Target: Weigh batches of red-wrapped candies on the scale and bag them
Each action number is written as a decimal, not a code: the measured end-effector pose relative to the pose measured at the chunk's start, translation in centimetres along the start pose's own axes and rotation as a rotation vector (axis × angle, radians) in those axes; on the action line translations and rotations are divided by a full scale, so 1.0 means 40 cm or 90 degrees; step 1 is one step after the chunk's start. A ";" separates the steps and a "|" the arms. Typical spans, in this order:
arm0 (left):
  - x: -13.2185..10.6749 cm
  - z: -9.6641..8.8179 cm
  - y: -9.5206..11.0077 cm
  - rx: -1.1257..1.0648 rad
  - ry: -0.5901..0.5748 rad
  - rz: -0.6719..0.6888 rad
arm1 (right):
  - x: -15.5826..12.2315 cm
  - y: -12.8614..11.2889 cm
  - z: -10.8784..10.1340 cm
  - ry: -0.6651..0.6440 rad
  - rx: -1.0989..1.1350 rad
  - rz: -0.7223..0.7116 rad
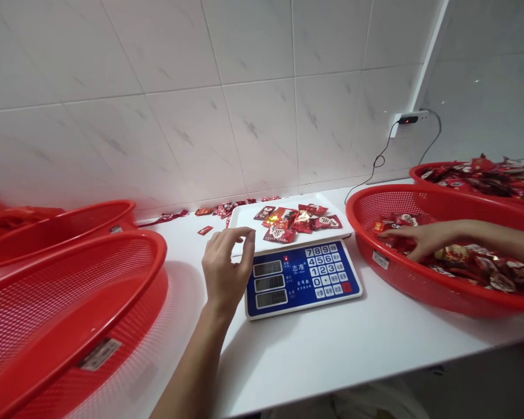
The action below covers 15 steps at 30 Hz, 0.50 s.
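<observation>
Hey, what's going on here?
A person's left hand hovers, apparently empty, beside a digital scale whose tray holds red candy packets. Another hand, apparently a co-worker's, reaches into a red basket of packets on the right. More red baskets sit on the left.

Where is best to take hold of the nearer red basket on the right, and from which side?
Likely the rim of the red mesh basket, from the near left edge by the white label: the rim flares outward above the tapering wall, so fingers can hook under it.
</observation>
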<state>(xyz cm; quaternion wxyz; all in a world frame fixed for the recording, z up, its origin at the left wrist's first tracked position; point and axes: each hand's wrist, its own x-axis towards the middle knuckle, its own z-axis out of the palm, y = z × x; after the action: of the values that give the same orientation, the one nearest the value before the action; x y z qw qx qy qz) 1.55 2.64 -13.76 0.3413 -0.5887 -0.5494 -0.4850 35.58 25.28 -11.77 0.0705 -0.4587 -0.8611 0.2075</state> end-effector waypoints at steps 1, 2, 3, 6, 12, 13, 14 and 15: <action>-0.002 0.000 0.001 -0.001 -0.002 -0.002 | 0.004 0.007 0.013 -0.043 -0.011 0.029; -0.004 0.000 0.003 -0.002 -0.004 -0.005 | 0.009 0.015 0.024 -0.094 -0.027 0.057; -0.008 0.000 0.004 -0.004 -0.007 -0.007 | 0.015 0.021 0.031 -0.135 -0.043 0.069; -0.012 -0.001 0.003 -0.012 -0.014 -0.031 | 0.028 0.039 0.037 -0.120 -0.059 -0.010; 0.107 0.029 -0.042 -0.105 -0.373 -0.145 | 0.039 -0.044 -0.049 -0.056 -0.089 -0.045; 0.139 0.043 -0.049 -0.105 -0.458 -0.130 | 0.047 -0.082 -0.067 -0.002 -0.102 -0.061; 0.167 0.061 -0.055 -0.103 -0.535 -0.114 | 0.056 -0.126 -0.081 0.042 -0.114 -0.090; 0.190 0.081 -0.058 -0.099 -0.602 -0.103 | 0.066 -0.173 -0.090 0.090 -0.111 -0.124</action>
<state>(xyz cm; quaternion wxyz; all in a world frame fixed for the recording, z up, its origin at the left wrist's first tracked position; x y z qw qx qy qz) -0.64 8.44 -7.81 -0.0297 -0.7235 -0.6506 -0.2290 29.94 25.10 -5.79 0.1104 -0.3906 -0.9094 0.0911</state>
